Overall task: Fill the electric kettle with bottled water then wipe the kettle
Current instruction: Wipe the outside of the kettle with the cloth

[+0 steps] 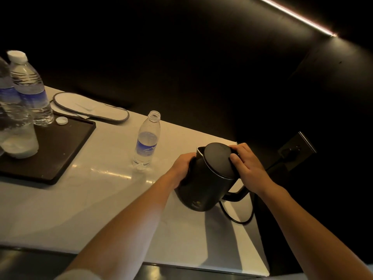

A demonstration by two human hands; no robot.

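Observation:
A black electric kettle (203, 186) stands on the white counter (96, 195) at the right, its lid down. My left hand (184, 165) grips the kettle's left side below the spout. My right hand (245, 165) rests on the lid's right edge above the handle, thumb pressing on the lid. An uncapped water bottle (147, 141), partly filled, stands upright just left of the kettle. Its white cap (62, 120) lies on the tray.
A dark tray (60, 150) at the left holds two capped bottles (30, 87) and a clear glass (18, 136). A white slipper (90, 108) lies behind it. The kettle's cord (242, 219) loops to a wall socket (296, 151) at the right. The counter's edge runs close in front.

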